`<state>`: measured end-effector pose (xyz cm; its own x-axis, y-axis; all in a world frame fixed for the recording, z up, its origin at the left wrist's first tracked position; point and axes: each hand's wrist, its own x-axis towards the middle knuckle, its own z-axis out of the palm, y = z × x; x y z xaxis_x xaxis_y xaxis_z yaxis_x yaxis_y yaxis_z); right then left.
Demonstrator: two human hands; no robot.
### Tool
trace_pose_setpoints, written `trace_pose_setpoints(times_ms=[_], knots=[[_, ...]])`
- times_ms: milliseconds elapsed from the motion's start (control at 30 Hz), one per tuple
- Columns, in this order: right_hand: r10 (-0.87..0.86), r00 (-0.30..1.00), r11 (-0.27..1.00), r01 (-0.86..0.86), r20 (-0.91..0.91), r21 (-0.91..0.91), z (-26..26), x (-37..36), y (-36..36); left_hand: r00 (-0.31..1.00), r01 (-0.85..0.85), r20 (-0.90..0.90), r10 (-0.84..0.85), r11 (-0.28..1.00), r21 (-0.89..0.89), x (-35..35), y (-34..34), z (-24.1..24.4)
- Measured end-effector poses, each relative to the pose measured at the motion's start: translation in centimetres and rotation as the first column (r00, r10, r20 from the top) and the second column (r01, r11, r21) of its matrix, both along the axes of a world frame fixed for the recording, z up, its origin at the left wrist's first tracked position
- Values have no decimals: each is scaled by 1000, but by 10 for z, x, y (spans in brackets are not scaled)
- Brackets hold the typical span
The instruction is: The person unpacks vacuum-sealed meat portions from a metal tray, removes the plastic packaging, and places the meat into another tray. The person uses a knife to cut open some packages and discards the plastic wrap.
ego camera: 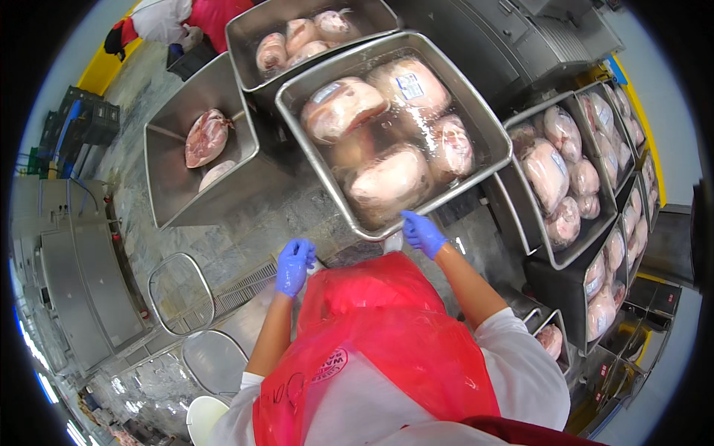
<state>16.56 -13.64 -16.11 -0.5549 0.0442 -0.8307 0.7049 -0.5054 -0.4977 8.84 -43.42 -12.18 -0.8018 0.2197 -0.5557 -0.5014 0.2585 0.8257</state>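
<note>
Before me stands a square stainless steel tub (505, 161) of liquid, with several large plastic-wrapped cuts of meat (390, 175) in it, some bearing labels. My right hand (422, 234), in a blue glove, is at the near rim of this tub; its fingertips appear to touch the rim, but the grip is unclear. My left hand (294, 267), also blue-gloved, hangs left of my red plastic apron (379, 284), away from the tub, its fingers curled with nothing visible in them. Farther left, a steel cart tub (153, 184) holds a raw cut of meat (207, 138) and a paler piece (217, 175).
Another steel tub (240, 28) with meat adjoins at the back. Tubs of wrapped meat (546, 173) line the right side. Metal frames (150, 290) and a white bucket (192, 418) are at lower left. A co-worker (162, 19) bends over a dark crate (192, 61) at upper left.
</note>
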Motion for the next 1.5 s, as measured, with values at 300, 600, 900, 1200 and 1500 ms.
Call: trace_pose_setpoints(times_ms=[300,600,900,1200,1500], knots=[[-137,984,838,178,-117,516,-12,46,132,937,345,32,-347,937,62,-40,102,-4],[-10,999,774,35,-44,632,41,45,152,888,459,-24,-459,888,-31,-81,156,-83],[376,922,780,-369,92,505,-2,-13,190,919,159,-191,-345,766,-622,-133,200,-199],[417,907,834,-408,62,372,-13,-25,256,990,96,28,-141,504,-858,-128,219,-245],[453,891,830,-437,39,347,-31,-48,277,972,211,90,-217,636,-743,-72,260,-158]])
